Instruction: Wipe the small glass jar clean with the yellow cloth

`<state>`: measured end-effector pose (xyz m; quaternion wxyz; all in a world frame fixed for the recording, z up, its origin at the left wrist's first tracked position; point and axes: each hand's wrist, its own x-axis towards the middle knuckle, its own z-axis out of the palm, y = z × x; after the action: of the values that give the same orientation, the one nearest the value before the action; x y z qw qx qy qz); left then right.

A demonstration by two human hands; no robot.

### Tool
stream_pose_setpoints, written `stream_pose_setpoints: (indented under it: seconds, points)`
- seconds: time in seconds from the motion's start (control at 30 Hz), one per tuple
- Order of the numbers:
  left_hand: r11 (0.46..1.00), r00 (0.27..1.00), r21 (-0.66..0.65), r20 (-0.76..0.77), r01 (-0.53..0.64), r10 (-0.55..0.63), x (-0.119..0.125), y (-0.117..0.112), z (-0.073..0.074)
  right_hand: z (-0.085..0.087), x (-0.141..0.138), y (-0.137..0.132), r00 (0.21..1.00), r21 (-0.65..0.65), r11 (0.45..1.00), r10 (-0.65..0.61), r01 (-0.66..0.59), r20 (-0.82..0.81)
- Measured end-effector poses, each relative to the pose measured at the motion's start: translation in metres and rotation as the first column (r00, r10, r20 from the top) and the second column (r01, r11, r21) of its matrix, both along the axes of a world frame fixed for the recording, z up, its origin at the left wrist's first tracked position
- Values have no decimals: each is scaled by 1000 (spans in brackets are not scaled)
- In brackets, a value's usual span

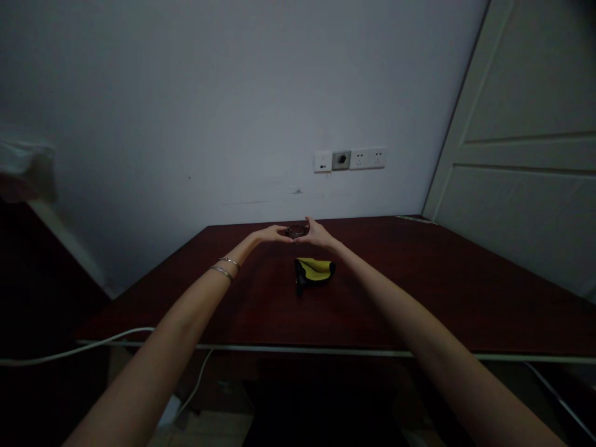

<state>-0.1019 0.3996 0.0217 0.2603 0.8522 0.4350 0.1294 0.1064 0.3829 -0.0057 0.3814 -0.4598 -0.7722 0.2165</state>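
Observation:
Near the back edge of the dark red desk, both arms are stretched far forward. My left hand grips the left side of a small, dark, ring-shaped thing, its thumb and fingers curved round it. On the other side my right hand holds the same thing, index finger raised above it and thumb below. Its exact kind is too small and dim to make out. Nearer to me, between the forearms, a folded yellow and black piece, like a cloth or soft pouch, lies on the desk untouched.
Behind the desk rises a pale wall with a row of sockets and switches. A white panelled door stands at the right. White cables hang by the front edge at the left. The room is dim.

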Motion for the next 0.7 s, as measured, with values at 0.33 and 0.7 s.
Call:
stream_pose_setpoints:
  seconds: [0.33, 0.7]
  points:
    - [983, 987, -160, -146, -86, 62, -73, -6, -18, -13, -70, -14, 967, -68, 998, 18, -1, 252]
    - [949, 981, -272, -154, -157, 118, -100, -27, -34, -29, -103, -25, 945, -102, 995, 47, -15, 324]
